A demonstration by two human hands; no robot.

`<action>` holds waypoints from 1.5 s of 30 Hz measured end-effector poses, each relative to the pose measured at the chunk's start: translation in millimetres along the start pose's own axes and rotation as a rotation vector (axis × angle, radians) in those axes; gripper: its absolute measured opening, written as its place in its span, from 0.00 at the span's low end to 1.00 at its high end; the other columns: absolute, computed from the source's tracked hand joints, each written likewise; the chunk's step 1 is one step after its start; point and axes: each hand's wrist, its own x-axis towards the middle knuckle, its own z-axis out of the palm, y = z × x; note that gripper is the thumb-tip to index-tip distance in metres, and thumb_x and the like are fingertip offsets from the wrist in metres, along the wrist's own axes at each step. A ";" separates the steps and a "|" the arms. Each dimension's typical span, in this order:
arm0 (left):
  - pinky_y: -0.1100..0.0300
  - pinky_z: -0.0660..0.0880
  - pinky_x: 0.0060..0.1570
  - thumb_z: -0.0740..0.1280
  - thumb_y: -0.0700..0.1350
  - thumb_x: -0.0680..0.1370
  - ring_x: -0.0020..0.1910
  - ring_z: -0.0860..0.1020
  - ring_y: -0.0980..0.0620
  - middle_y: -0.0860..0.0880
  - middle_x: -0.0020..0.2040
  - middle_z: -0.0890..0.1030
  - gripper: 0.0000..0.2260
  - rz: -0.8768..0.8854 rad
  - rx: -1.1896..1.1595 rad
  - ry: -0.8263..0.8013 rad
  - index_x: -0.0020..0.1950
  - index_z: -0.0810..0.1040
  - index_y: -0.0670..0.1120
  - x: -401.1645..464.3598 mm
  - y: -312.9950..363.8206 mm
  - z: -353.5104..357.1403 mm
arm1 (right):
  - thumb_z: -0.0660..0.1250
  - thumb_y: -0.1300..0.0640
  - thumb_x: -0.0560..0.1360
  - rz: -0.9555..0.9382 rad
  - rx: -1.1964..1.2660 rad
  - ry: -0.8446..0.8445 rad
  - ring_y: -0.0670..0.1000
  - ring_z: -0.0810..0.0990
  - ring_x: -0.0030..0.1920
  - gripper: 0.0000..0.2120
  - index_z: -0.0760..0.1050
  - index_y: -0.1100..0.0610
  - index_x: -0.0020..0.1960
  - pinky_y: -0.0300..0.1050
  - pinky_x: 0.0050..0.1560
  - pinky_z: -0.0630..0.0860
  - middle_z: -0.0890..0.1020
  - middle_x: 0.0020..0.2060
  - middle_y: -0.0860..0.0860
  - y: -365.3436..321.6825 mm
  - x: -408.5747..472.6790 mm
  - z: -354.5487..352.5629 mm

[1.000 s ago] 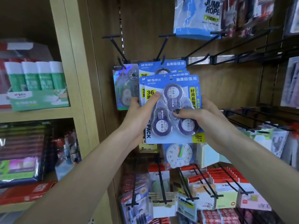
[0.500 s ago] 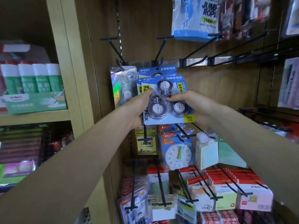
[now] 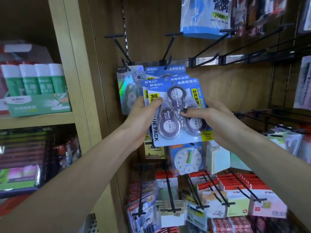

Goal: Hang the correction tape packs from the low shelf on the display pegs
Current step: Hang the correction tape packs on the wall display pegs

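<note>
Both hands, left hand (image 3: 143, 113) and right hand (image 3: 217, 120), grip a correction tape pack (image 3: 176, 111) reading "M&G", "36", "PACK", "12m", just below the peg (image 3: 169, 60). Toy clock (image 3: 188, 160) hangs beneath.

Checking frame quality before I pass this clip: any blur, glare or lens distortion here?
Head view: centre sharp, print on the held correction tape pack readable; motion blur smears the right edge and top-right hanging goods; glare streaks the holographic pack; wide-angle bending bows the shelf upright; left hand and right hand evenly lit.
</note>
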 end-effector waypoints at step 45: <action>0.58 0.86 0.42 0.65 0.46 0.86 0.57 0.86 0.46 0.41 0.68 0.81 0.20 -0.160 -0.078 0.038 0.75 0.65 0.42 28.5 6.5 -2.9 | 0.81 0.50 0.59 0.052 -0.007 0.088 0.55 0.88 0.55 0.37 0.77 0.52 0.67 0.58 0.61 0.83 0.88 0.55 0.51 11.1 84.7 0.2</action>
